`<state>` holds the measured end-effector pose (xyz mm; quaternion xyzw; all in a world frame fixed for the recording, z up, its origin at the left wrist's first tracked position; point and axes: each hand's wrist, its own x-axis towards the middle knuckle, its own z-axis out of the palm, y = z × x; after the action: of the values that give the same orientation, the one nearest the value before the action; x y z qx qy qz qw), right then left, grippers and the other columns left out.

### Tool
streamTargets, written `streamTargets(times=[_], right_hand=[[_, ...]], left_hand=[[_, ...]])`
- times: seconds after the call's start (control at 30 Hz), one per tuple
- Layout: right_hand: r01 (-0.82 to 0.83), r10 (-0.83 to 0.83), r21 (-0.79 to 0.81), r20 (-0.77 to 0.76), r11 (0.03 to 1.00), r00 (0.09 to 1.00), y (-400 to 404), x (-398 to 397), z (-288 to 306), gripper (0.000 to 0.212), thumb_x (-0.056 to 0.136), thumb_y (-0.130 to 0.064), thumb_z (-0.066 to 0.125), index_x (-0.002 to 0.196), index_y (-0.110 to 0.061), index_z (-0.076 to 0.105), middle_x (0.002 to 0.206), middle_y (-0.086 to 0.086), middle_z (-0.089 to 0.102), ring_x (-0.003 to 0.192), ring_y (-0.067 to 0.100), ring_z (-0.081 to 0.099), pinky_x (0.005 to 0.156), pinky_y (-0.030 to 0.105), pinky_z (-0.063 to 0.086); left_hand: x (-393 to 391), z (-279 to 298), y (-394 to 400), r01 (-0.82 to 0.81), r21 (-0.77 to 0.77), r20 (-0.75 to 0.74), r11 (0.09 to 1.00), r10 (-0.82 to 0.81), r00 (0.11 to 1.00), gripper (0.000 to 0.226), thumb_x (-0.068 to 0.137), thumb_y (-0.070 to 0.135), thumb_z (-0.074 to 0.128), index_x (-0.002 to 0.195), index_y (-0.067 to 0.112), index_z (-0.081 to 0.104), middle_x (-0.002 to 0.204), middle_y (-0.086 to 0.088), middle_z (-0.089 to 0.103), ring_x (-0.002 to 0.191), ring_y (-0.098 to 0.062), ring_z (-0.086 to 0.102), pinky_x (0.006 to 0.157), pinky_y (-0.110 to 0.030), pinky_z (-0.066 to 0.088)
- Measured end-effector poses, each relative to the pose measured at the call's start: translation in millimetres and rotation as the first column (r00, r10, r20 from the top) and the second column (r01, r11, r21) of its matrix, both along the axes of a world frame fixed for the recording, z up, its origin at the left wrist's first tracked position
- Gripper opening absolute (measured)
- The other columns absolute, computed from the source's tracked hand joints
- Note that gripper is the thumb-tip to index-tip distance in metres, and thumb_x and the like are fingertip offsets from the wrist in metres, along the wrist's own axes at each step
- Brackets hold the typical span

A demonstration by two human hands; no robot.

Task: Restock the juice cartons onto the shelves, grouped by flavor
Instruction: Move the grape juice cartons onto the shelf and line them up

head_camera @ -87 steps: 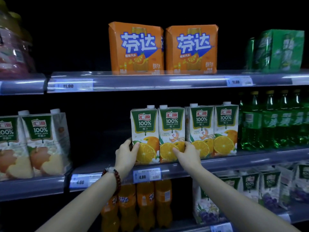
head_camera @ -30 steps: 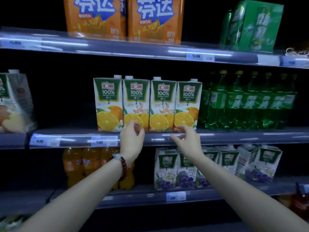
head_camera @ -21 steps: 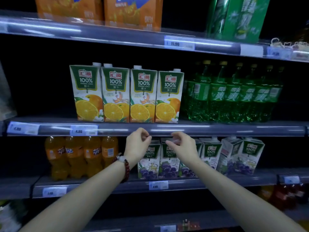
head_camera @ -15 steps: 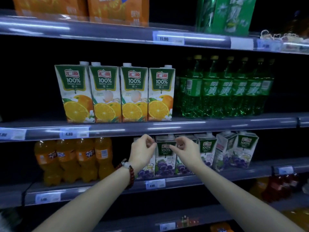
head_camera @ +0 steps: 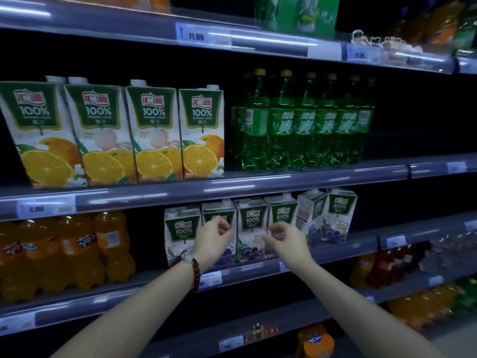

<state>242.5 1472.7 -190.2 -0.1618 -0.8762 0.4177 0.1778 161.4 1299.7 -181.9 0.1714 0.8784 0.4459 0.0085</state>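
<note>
Several orange juice cartons (head_camera: 152, 133) stand side by side on the middle shelf (head_camera: 258, 183). One shelf below, several grape juice cartons (head_camera: 251, 228) stand in a row, the two rightmost ones (head_camera: 327, 218) turned askew. My left hand (head_camera: 213, 240), with a bead bracelet on its wrist, hovers in front of the grape cartons with loosely curled fingers and holds nothing. My right hand (head_camera: 286, 240) hovers beside it, fingers also loosely curled and empty. Neither hand touches a carton.
Green soda bottles (head_camera: 304, 122) stand right of the orange cartons. Orange soda bottles (head_camera: 64, 249) fill the lower shelf's left part. Red and orange bottles (head_camera: 387, 264) sit lower right. Green packs (head_camera: 302, 11) are on the top shelf. Price tags line the shelf edges.
Both hands left the orange juice cartons and dropped to the shelf below, now in front of the grape cartons. The view shifted down and right.
</note>
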Motion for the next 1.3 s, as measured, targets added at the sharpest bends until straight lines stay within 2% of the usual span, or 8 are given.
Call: streamTargets(times=[0.27, 0.43, 0.63, 0.77, 0.83, 0.93, 1.13, 1.3], right_hand=[[-0.026, 0.026, 0.012, 0.004, 1.0, 1.0, 97.5, -1.8, -2.6, 0.039, 0.085, -0.031, 0.071, 0.114, -0.006, 0.065, 0.107, 0.007, 0.067, 0.098, 0.022, 0.064, 0.085, 0.033, 0.051], [-0.071, 0.071, 0.042, 0.004, 0.997, 0.998, 148.2, -4.6, 2.6, 0.032, 0.084, -0.03, 0.073, 0.107, -0.008, 0.067, 0.093, 0.001, 0.067, 0.087, 0.015, 0.063, 0.076, 0.026, 0.05], [-0.096, 0.096, -0.007, -0.008, 0.995, 0.995, 198.6, 11.3, -3.6, 0.03, 0.084, -0.026, 0.073, 0.107, -0.008, 0.068, 0.098, 0.005, 0.069, 0.093, 0.019, 0.065, 0.079, 0.027, 0.049], [-0.041, 0.041, 0.02, -0.005, 0.999, 0.999, 233.1, 21.3, -12.6, 0.028, 0.085, -0.026, 0.072, 0.108, -0.011, 0.07, 0.092, -0.001, 0.068, 0.087, 0.014, 0.063, 0.076, 0.022, 0.046], [-0.006, 0.005, 0.016, 0.006, 1.0, 1.0, 250.6, 24.5, -22.2, 0.026, 0.085, -0.028, 0.072, 0.106, -0.014, 0.069, 0.086, -0.007, 0.064, 0.086, 0.012, 0.063, 0.074, 0.02, 0.044], [0.025, -0.025, 0.002, 0.042, 1.0, 0.999, 273.6, 26.9, -38.5, 0.027, 0.085, -0.028, 0.072, 0.105, -0.01, 0.068, 0.092, -0.002, 0.066, 0.09, 0.014, 0.061, 0.077, 0.022, 0.046], [0.006, -0.006, -0.001, 0.079, 1.0, 0.997, 307.3, 11.6, -69.3, 0.03, 0.085, -0.027, 0.072, 0.109, -0.008, 0.067, 0.096, -0.001, 0.067, 0.093, 0.013, 0.062, 0.079, 0.02, 0.046], [-0.033, 0.033, 0.003, 0.102, 0.999, 0.994, 330.9, -16.3, -93.6, 0.035, 0.084, -0.025, 0.073, 0.113, -0.007, 0.065, 0.101, 0.004, 0.069, 0.092, 0.014, 0.062, 0.081, 0.022, 0.047]], left_hand=[[14.2, 4.0, 96.8, -0.012, 0.064, 0.019, 0.998, 0.011, 1.0, 0.01, 0.092, 0.021, 0.061, 0.095, 0.011, 0.063, 0.087, 0.001, 0.062, 0.077, -0.01, 0.056, 0.069, -0.021, 0.042], [29.4, 10.3, 156.6, -0.044, 0.121, 0.034, 0.992, 0.041, 0.999, 0.01, 0.091, 0.022, 0.062, 0.094, 0.012, 0.062, 0.085, 0.0, 0.063, 0.073, -0.008, 0.056, 0.057, -0.015, 0.041], [41.3, 3.8, 205.9, -0.036, 0.098, 0.04, 0.995, 0.032, 0.999, 0.008, 0.09, 0.017, 0.064, 0.092, 0.01, 0.062, 0.084, -0.005, 0.062, 0.077, -0.016, 0.056, 0.068, -0.023, 0.044], [39.1, -10.3, 236.0, -0.027, 0.077, 0.054, 0.997, 0.022, 0.998, 0.018, 0.09, 0.018, 0.064, 0.103, 0.006, 0.066, 0.081, 0.001, 0.062, 0.075, -0.009, 0.055, 0.057, -0.011, 0.04], [37.4, -21.0, 251.1, -0.005, 0.048, 0.074, 0.999, 0.001, 0.997, 0.024, 0.091, 0.021, 0.063, 0.111, 0.007, 0.065, 0.09, -0.001, 0.065, 0.083, -0.01, 0.057, 0.065, -0.01, 0.039], [35.6, -40.2, 272.7, -0.016, 0.046, 0.127, 0.999, 0.01, 0.992, 0.036, 0.091, 0.023, 0.063, 0.122, 0.005, 0.06, 0.102, -0.005, 0.065, 0.091, -0.014, 0.058, 0.077, -0.018, 0.042], [28.7, -70.1, 295.7, -0.177, -0.019, 0.124, 0.984, 0.178, 0.976, 0.041, 0.089, 0.027, 0.066, 0.122, 0.004, 0.059, 0.106, -0.008, 0.067, 0.085, -0.009, 0.052, 0.074, -0.016, 0.04], [11.3, -88.5, 313.7, -0.299, -0.079, 0.156, 0.951, 0.309, 0.938, 0.034, 0.088, 0.026, 0.067, 0.105, -0.001, 0.055, 0.097, -0.016, 0.067, 0.09, -0.031, 0.066, 0.079, -0.039, 0.055]])
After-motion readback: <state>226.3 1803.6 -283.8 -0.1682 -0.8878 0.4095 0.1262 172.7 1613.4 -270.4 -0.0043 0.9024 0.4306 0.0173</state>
